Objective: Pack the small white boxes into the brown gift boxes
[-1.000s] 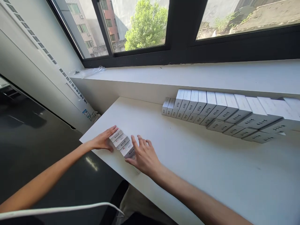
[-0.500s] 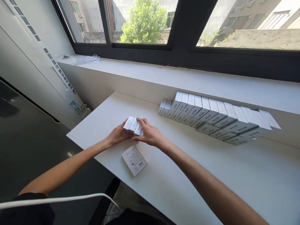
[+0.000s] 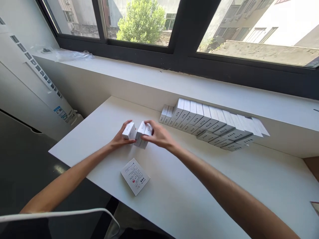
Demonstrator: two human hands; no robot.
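Observation:
My left hand (image 3: 121,135) is closed around a small white box (image 3: 129,131), thumb below and fingers on its far side. Just right of it, my right hand (image 3: 158,134) grips white boxes (image 3: 141,131) standing side by side, with the thumb across their front. A narrow gap separates the two hands' boxes. Nearer to me, one flat white box (image 3: 135,176) lies on the white table (image 3: 179,189), printed with dark text and a small red mark.
Two-layered rows of white boxes (image 3: 211,124) stand along the wall under the sill, to the right of my hands. Clear plastic wrap (image 3: 73,55) lies on the windowsill. A white air conditioner (image 3: 32,83) stands at the left. A white cable (image 3: 82,210) crosses low in front.
The boxes held together between both hands are now parted: one has moved left with my left hand, the others stay in my right. The view has shifted slightly right.

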